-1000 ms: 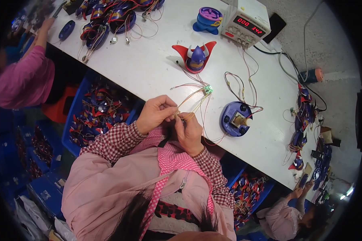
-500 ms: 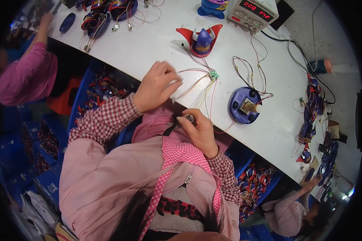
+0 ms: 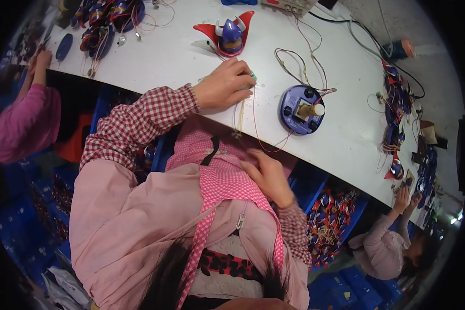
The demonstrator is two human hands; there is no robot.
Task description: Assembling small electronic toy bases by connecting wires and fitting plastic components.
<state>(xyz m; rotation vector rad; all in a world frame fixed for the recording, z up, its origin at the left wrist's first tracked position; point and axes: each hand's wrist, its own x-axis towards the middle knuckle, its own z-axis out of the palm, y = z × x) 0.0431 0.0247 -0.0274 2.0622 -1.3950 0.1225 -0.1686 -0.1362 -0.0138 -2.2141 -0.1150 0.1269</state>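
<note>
My left hand rests on the white table with bent fingers closed on a small green circuit board, mostly covered by the fingertips. Pale yellow wires run from there over the table's front edge. A thin red wire loops toward a round purple base with black knobs and a pale cylinder on top. Just beyond my left hand stands a toy head with a purple horned helmet and red collar. Low over the pink checked apron is my right hand; its fingertips are blurred and nothing shows in them.
Several toy heads with wires lie at the far left and along the right. A power supply stands at the back, its leads on the table. A blue bin of toy parts sits below the edge. Co-workers sit on both sides.
My left hand has moved forward and right onto the circuit board. My right hand has dropped slightly nearer me, and the dark round part in it no longer shows. The view has shifted.
</note>
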